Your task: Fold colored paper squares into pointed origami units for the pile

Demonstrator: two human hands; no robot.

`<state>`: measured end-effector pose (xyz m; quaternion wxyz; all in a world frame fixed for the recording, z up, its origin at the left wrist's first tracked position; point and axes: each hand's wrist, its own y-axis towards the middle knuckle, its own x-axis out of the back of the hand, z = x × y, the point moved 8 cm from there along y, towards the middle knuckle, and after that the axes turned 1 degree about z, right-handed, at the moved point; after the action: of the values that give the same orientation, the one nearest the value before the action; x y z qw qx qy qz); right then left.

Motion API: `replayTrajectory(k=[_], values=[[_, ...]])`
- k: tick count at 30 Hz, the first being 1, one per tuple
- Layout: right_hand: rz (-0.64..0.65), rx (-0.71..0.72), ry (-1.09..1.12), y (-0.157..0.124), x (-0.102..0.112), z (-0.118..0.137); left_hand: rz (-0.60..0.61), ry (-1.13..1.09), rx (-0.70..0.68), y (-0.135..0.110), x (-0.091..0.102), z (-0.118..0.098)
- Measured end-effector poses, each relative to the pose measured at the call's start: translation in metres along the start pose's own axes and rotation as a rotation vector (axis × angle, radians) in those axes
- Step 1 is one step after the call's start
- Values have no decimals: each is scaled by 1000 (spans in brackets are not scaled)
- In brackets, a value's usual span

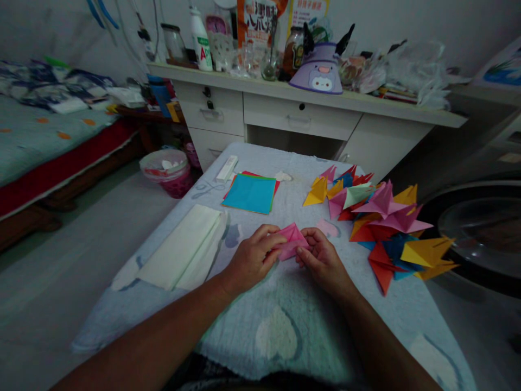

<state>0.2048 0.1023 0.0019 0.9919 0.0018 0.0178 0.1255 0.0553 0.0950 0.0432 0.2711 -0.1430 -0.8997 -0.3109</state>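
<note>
Between my two hands is a small pink folded origami paper (292,243), held just above the cloth-covered table. My left hand (257,252) pinches its left edge between thumb and fingers. On the other side, my right hand (321,258) grips the right edge, thumb in front. A flat stack of coloured paper squares (250,193), blue on top with green and red edges showing, lies beyond my hands. To the right sits a pile of folded paper cranes (382,209) in pink, yellow, red, blue and pale green.
A white folded sheet (183,247) lies left of my hands, with a small white box (227,169) behind it. A white desk (301,111) crowded with jars and bags stands beyond the table. A pink bin (175,182) is on the floor at left, a washing machine (484,228) at right.
</note>
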Motion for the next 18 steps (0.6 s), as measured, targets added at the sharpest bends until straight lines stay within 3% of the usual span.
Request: replayTrajectory(k=[5,11,18], values=[[-29,32,44,1,2,3,57,-1,8,2,-1,1],[-55,66,80,0,1,6,48,-136,28,4,3,1],[-82,110,147,0,3,9,74,-124,83,5,1,4]])
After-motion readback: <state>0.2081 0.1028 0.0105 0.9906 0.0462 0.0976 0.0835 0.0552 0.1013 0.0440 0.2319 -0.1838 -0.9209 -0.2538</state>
